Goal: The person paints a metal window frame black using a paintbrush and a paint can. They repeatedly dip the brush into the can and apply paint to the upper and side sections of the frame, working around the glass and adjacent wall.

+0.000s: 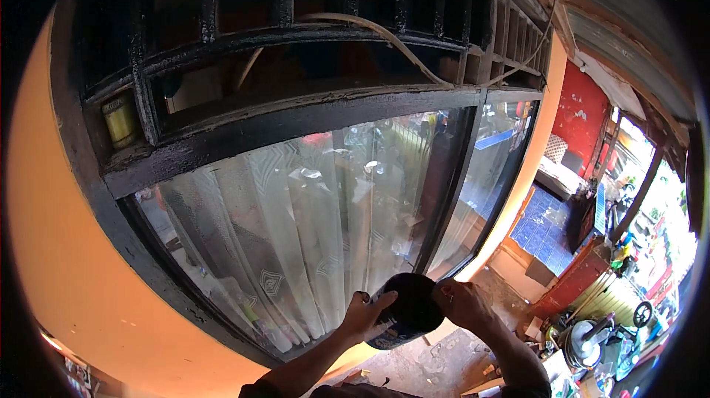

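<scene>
An orange wall point(66, 250) fills the left side, curving with the lens. Set in it is a black-painted window frame point(222, 143), its paint rough and uneven, with a yellow can point(120, 121) standing on a ledge in an upper opening at the left. Behind the glass point(296, 235) hangs a white patterned curtain point(259, 250), and a pale cable point(384, 36) sags across the dark upper bars. Low in the middle, the left hand point(364, 317) is closed around the side of a dark round tin point(407, 311), gripping it in front of the window's lower edge. The right hand point(462, 302) rests on the tin's right rim, fingers curled over the top edge; whether it grips something small there cannot be told. Both forearms rise from the bottom edge. Further right, a blue tiled floor point(543, 228) leads to a red wall point(580, 113), and tools and clutter point(592, 339) lie on the ground at lower right.
</scene>
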Tool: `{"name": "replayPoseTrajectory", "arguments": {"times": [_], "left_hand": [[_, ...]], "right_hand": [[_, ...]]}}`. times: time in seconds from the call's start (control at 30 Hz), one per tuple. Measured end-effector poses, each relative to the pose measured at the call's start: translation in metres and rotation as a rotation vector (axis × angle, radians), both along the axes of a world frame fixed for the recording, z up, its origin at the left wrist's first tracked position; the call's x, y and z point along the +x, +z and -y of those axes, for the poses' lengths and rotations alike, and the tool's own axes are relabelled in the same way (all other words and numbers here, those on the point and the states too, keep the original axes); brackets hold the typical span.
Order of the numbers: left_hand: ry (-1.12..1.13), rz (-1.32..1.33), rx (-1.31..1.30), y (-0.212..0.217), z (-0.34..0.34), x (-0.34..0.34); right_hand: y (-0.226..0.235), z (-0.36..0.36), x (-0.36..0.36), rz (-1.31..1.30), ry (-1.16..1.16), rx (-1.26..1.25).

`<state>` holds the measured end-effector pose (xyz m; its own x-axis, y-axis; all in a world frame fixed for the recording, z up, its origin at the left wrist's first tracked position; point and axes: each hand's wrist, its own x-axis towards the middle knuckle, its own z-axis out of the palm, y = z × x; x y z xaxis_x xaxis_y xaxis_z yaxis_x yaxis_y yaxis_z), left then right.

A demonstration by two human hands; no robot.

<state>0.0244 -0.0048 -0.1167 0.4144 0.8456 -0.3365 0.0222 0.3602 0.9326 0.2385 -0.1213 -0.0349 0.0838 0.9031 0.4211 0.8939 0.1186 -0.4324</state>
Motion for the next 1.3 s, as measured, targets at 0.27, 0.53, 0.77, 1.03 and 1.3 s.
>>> {"name": "replayPoseTrajectory", "arguments": {"times": [0.27,0.53,0.77,1.03,1.3], "left_hand": [[-0.102,0.066,-0.067,0.039,-0.022,-0.002],[-0.089,0.123,-0.182,0.043,-0.036,-0.005],[-0.095,0.209,-0.190,0.070,-0.001,-0.026],[-0.020,0.217,-0.246,0.062,0.015,-0.046],[0.132,0.171,-0.224,0.067,0.021,-0.064]], "right_hand": [[0.013,-0.010,0.009,-1.043,-0.136,0.043],[0.108,-0.039,0.009,-1.292,0.179,0.621],[0.317,-0.100,-0.014,-0.488,0.584,1.152],[0.412,-0.162,-0.047,0.634,0.222,1.349],[0.393,-0.159,-0.031,0.802,0.103,1.217]]}}
